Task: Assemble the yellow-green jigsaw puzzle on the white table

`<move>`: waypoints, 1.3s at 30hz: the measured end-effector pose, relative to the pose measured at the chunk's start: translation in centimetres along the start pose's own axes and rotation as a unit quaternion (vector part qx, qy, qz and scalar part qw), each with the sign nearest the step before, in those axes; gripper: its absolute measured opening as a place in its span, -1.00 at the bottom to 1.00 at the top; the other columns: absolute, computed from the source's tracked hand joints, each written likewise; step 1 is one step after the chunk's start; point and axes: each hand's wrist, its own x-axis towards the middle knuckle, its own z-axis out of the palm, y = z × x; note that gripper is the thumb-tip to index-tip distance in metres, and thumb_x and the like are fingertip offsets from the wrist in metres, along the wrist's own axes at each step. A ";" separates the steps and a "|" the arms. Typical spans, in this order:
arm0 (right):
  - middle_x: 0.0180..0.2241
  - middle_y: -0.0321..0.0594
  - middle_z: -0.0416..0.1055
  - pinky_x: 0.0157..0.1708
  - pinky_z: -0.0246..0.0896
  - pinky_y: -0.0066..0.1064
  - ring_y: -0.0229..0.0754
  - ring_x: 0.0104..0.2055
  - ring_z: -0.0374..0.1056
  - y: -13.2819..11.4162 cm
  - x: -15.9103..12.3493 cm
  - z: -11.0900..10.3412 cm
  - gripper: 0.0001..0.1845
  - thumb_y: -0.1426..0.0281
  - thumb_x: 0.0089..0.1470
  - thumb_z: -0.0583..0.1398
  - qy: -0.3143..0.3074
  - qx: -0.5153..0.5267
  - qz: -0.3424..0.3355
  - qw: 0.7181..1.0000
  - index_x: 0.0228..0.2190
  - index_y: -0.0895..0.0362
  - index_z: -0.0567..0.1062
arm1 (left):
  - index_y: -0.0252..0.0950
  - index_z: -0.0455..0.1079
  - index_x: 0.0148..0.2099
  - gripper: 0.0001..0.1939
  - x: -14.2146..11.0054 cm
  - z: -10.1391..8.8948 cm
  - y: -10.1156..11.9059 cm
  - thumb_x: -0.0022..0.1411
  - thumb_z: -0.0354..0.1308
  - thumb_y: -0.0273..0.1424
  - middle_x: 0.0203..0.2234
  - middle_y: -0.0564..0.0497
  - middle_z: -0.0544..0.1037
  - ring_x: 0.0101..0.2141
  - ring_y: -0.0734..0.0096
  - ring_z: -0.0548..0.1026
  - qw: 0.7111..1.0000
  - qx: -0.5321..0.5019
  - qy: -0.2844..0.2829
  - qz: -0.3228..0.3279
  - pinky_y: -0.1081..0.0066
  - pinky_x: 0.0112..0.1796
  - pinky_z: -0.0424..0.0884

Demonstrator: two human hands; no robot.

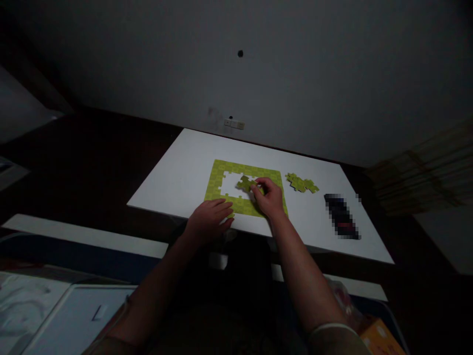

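A green jigsaw puzzle (214,180) lies on the white table, its outer border joined and a white gap in its middle. Pinched in my right hand (271,197) is a green puzzle piece (244,183), held over the right part of that gap. My left hand (211,217) rests at the puzzle's near left corner, fingers stretched out and slightly apart, partly covering the border. Right of the puzzle, several loose puzzle pieces (301,183) lie in an overlapping heap.
On the right of the white table (166,180) lies a dark, pixelated object (342,217). A wall with sockets (234,124) stands behind the far edge. Nearer to me are a white board (79,315) at left and an orange box (382,337) at right.
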 end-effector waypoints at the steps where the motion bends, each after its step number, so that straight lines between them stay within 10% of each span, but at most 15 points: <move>1: -0.22 -0.14 0.69 0.00 0.49 -0.08 0.04 -0.15 0.57 -0.1 0.1 0.1 -0.80 0.16 0.19 0.34 0.005 -0.002 0.003 1.000 -0.21 -0.02 0.65 | -0.12 0.65 0.16 -0.76 -0.2 0.1 0.1 0.52 0.32 -0.36 0.23 -0.08 0.73 0.26 -0.07 0.66 1.000 -0.002 0.005 -0.003 -0.12 0.17 0.61; 11: -0.21 -0.21 0.70 -0.07 0.43 -0.14 0.01 -0.19 0.59 -1.5 2.0 3.6 -0.71 0.26 0.22 0.33 -0.167 -0.051 0.000 0.985 -0.04 0.01 0.71 | -0.18 0.69 0.10 -0.80 -0.1 -0.2 0.3 0.53 0.30 -0.37 0.22 -0.11 0.73 0.28 -0.24 0.64 0.999 -0.037 -0.004 -0.020 -0.20 0.22 0.59; 23: -0.18 -0.16 0.70 0.03 0.50 -0.09 0.03 -0.12 0.60 -1.5 1.2 4.0 -0.68 0.15 0.21 0.35 -0.123 0.017 -0.016 0.992 -0.06 0.01 0.69 | -0.15 0.68 0.09 -0.81 -0.1 0.2 0.2 0.49 0.34 -0.39 0.20 -0.10 0.74 0.27 -0.15 0.65 0.999 -0.037 0.011 -0.018 -0.16 0.18 0.59; 29: -0.19 -0.17 0.65 -0.04 0.52 -0.12 -0.01 -0.16 0.57 -0.5 3.1 -1.9 -0.61 0.06 0.17 0.41 0.159 0.098 -0.044 0.981 -0.06 0.00 0.65 | -0.12 0.68 0.11 -0.80 -0.2 0.5 -0.1 0.52 0.30 -0.33 0.22 -0.05 0.74 0.26 -0.04 0.66 1.000 -0.001 0.003 -0.009 -0.09 0.17 0.60; 34: -0.32 -0.25 0.61 -0.18 0.46 -0.18 -0.07 -0.31 0.50 3.5 3.3 -8.7 -0.56 0.07 0.10 0.44 0.071 0.015 0.046 0.996 -0.06 0.03 0.72 | -0.12 0.66 0.15 -0.78 -0.2 0.5 -0.3 0.55 0.29 -0.31 0.21 -0.03 0.75 0.26 0.03 0.66 0.999 0.031 0.022 0.006 -0.03 0.17 0.60; 39: -0.33 -0.23 0.61 -0.23 0.41 -0.20 -0.07 -0.33 0.48 6.1 0.7 -8.9 -0.54 0.05 0.12 0.38 -0.007 -0.024 0.084 0.996 -0.07 0.08 0.74 | -0.13 0.65 0.14 -0.78 -0.2 0.5 -0.5 0.56 0.27 -0.27 0.19 -0.03 0.76 0.23 0.04 0.68 0.998 0.050 0.033 0.019 0.00 0.14 0.61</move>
